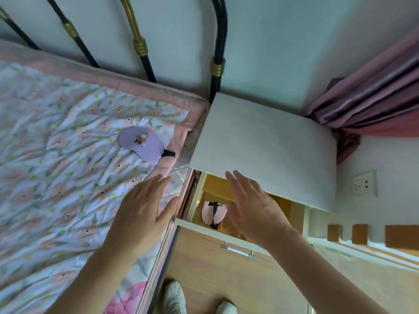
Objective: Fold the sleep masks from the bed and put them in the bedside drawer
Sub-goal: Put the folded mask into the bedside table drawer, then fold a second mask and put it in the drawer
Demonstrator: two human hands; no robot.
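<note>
A lilac fabric sleep mask (pixel 141 144) lies flat on the bed beyond the left hand (pixel 141 214); a folded pink mask (pixel 214 213) sits in the open white drawer (pixel 213 232), just left of the right hand (pixel 256 211).

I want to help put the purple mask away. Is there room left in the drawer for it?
Yes, I think so. The open drawer shows bare yellow floor right of the pink mask, though the right hand covers part of it. The purple mask lies unfolded on the bed. The nightstand top is bare too.
</note>
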